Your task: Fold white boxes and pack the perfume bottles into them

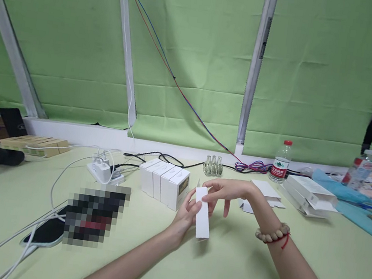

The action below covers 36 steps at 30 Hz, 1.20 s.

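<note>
A small white carton [203, 216] stands tilted above the pale green table [230, 270], held between both hands. My left hand [185, 214] wraps its fingers round the carton's left side. My right hand [227, 193] pinches the carton's top end with thumb and forefinger, its other fingers hanging loose. A bead bracelet and a red string sit on my right wrist. Behind the hands stands a row of finished white boxes [165, 183]. Three small glass bottles [213, 166] stand further back.
Flat white carton blanks [264, 194] and a stack of them [308, 193] lie at the right. Two water bottles [281, 162] [360, 169] stand at the back. A power strip [103, 170] with cables, a blurred dark object [94, 214] and wooden boxes [35, 143] sit at the left.
</note>
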Each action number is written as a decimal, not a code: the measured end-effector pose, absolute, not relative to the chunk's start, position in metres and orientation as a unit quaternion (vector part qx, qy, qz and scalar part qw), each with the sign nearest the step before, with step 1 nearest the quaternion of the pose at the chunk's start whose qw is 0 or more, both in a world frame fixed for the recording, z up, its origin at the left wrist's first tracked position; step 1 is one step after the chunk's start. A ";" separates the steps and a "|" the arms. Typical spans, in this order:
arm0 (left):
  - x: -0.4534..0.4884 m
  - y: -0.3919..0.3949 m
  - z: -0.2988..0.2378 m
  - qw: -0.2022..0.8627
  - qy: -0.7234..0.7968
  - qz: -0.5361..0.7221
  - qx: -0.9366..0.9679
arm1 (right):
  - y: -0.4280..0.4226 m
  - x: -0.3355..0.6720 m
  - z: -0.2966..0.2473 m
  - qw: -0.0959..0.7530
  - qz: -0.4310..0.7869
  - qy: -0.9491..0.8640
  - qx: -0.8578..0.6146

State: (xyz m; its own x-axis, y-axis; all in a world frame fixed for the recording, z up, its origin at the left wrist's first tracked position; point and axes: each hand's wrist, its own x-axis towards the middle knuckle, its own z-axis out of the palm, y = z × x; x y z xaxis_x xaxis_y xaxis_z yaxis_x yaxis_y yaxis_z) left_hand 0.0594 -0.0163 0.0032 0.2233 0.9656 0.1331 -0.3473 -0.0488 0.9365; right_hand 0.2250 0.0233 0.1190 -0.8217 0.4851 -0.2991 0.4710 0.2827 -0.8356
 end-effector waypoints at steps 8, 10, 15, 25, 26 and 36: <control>0.056 -0.018 0.017 0.481 0.315 0.620 0.534 | 0.019 0.212 0.115 0.104 0.482 -0.776 -0.392; 0.057 -0.021 0.017 0.468 0.312 0.616 0.551 | 0.018 0.207 0.113 0.091 0.485 -0.781 -0.384; 0.055 -0.020 0.015 0.443 0.324 0.603 0.579 | 0.023 0.196 0.102 0.112 0.450 -0.812 -0.355; 0.042 -0.009 0.006 0.367 0.286 0.502 0.729 | 0.035 0.202 0.095 0.182 0.447 -0.802 -0.352; 0.042 -0.010 0.007 0.361 0.287 0.495 0.736 | 0.035 0.203 0.097 0.186 0.449 -0.801 -0.350; 0.042 -0.012 0.017 0.282 0.332 0.507 0.744 | 0.031 0.198 0.101 0.202 0.495 -0.774 -0.338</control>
